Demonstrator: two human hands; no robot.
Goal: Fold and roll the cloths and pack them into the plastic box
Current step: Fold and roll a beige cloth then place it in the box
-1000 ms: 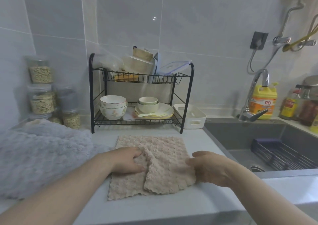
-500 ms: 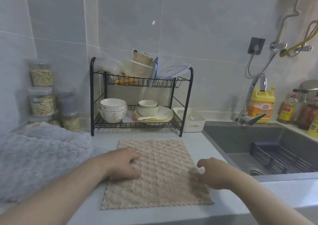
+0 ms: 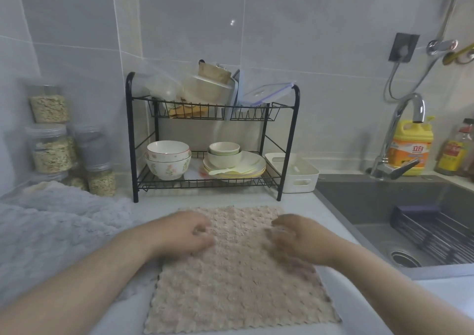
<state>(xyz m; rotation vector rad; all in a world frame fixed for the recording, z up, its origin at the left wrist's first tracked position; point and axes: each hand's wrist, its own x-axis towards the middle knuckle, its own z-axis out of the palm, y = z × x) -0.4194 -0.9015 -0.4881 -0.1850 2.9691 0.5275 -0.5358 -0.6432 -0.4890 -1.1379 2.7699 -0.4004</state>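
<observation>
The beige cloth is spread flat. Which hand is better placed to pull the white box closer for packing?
Right hand, probably: it rests on the beige cloth's right side, nearer the white box beside the rack; the left hand would reach across.

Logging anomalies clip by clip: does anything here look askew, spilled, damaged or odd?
Nothing looks spilled or damaged. The cloth lies flat on the counter, with the left hand and right hand on it. Only mild oddity: a clear lid sits tilted on the rack's top shelf.

Beige waffle cloth lies flat, unfolded; white box behind.
</observation>
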